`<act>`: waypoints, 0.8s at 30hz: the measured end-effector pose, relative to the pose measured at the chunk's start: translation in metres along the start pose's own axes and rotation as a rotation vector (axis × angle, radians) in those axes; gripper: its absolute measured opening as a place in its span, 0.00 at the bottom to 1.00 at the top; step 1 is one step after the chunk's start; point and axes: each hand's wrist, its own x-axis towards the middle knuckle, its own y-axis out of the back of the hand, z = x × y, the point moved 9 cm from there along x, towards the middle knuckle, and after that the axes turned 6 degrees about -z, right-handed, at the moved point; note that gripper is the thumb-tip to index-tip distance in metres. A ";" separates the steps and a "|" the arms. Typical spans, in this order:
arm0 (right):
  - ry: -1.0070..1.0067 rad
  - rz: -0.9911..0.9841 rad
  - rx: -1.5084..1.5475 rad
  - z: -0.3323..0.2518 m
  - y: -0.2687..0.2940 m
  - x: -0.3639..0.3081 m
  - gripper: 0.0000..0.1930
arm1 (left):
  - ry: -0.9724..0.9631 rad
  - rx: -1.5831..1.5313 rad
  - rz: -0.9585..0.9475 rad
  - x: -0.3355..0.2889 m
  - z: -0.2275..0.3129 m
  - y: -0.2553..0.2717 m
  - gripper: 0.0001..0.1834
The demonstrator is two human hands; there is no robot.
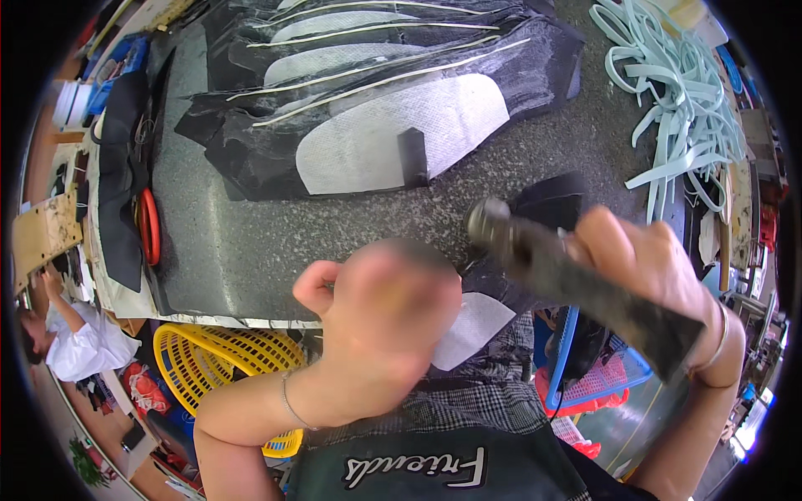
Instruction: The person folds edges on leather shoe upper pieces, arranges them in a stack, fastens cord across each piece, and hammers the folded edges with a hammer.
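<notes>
My left hand is bent over the near edge of the table, with its fingers curled and mostly hidden. It appears closed on a black sheet piece with a white backing patch, which sticks out beside it and hangs over the edge. In my right hand is a hammer with a dark, worn shaft. Its round metal head is just above the black material, to the right of my left hand. Past the head lies a dark flap.
Overlapping black pieces with white patches and pale cords lie across the far table. Pale blue strips heap at far right. Red-handled scissors lie left. A yellow basket and a blue basket stand below the edge. Another person is at left.
</notes>
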 end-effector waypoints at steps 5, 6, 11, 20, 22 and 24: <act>-0.010 0.083 -0.139 0.030 0.001 -0.018 0.12 | -0.149 -0.175 0.030 0.006 -0.005 -0.005 0.11; -0.046 0.283 -0.374 0.037 0.014 -0.039 0.15 | -0.164 -0.232 0.005 0.019 0.000 -0.008 0.08; -0.340 0.318 -0.158 0.052 0.017 -0.046 0.21 | -0.187 -0.232 -0.025 0.082 0.006 -0.016 0.07; -0.339 0.266 -0.074 0.069 -0.001 -0.054 0.20 | 0.068 -0.587 -0.026 0.046 -0.029 -0.019 0.15; -0.337 0.245 0.139 0.070 0.005 -0.050 0.18 | 0.028 -0.501 -0.004 0.042 -0.024 -0.019 0.16; -0.305 0.269 0.070 0.054 0.025 -0.044 0.17 | -0.069 -0.354 0.036 0.041 -0.018 -0.017 0.19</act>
